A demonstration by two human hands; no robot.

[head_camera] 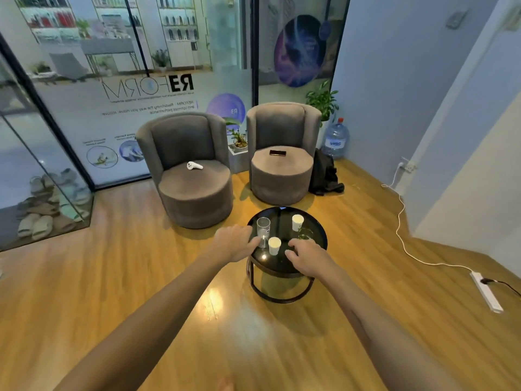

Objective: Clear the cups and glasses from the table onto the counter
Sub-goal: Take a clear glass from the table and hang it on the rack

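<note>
A small round black table (282, 265) stands on the wooden floor in front of me. On it are a tall clear glass (263, 229) at the left, a white paper cup (274, 245) near the front, another white paper cup (297, 222) at the back, and a short clear glass (305, 234) at the right. My left hand (235, 241) reaches in from the left, its fingertips at the base of the tall glass, fingers apart. My right hand (306, 256) hovers over the table's right front with spread fingers, just short of the short glass. Neither hand holds anything.
Two grey round armchairs (191, 176) (282, 162) stand behind the table, one with a white controller (194, 165), one with a dark phone (277, 153). A water jug (335, 139), a black bag (324, 173) and a power strip (486, 292) with cable lie at the right. Glass walls stand at the left.
</note>
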